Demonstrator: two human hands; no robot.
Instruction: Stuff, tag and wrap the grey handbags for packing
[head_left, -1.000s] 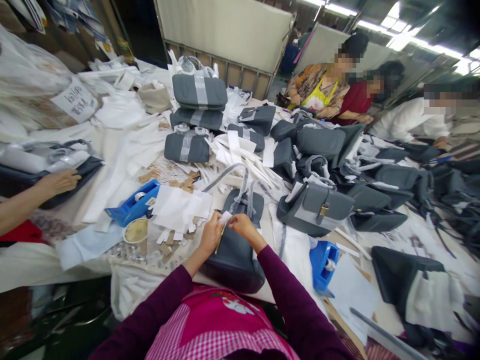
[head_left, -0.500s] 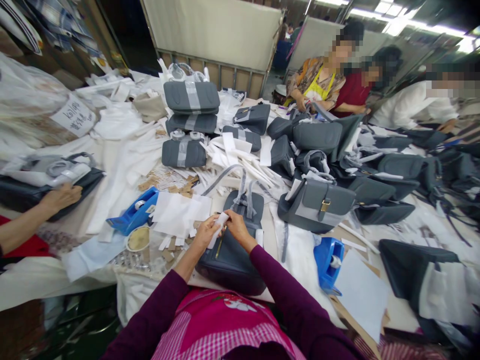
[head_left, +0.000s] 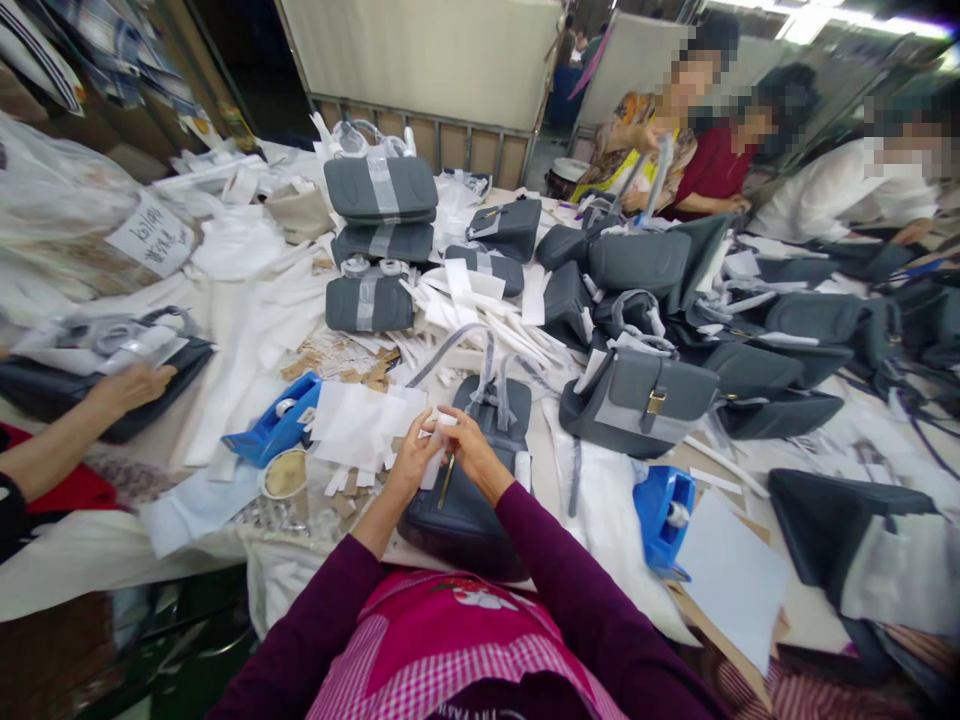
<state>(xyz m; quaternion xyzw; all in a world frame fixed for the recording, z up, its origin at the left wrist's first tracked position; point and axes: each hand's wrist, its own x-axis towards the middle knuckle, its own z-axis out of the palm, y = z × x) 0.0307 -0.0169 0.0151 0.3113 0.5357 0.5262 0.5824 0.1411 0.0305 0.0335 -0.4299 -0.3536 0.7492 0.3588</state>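
Left hand [head_left: 411, 462] and right hand [head_left: 471, 452] pinch white strip [head_left: 432, 470] over dark bag [head_left: 469, 540] at near edge of worktop [head_left: 810, 615]. Strip's long axis slants near to far, upper end partly hidden by hands. Bag's handles [head_left: 491, 390] point toward far edge; right sleeve [head_left: 536, 530] covers bag's side.
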